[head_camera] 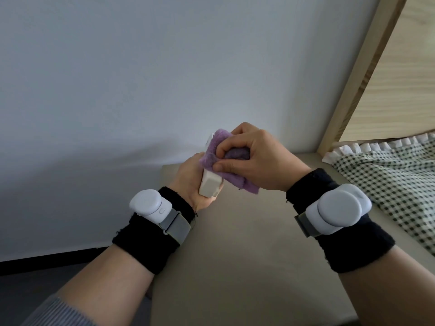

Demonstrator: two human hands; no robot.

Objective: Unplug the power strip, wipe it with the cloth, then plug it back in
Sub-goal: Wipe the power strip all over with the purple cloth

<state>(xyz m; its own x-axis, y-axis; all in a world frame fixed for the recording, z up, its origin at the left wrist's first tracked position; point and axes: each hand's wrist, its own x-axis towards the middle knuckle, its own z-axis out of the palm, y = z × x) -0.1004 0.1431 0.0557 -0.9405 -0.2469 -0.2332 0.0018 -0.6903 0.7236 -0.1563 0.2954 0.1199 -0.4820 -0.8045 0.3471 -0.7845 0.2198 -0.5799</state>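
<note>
head view:
step: wiping, judging by the pose. power strip (210,183) is held up mid-frame in front of the wall (117,78), no cord or plug visible.
left hand (191,182): fingers clamped round the strip's lower end, from below.
right hand (254,158): fingers pinched on purple cloth (213,152), which presses on the strip's upper part.
strip vs fingers: lower end bare between both hands, top under cloth.
next: likely finish uncovered faces, then find the outlet; not in frame.
below: beige desk (235,255), checked bedding (388,175) at right.
</note>
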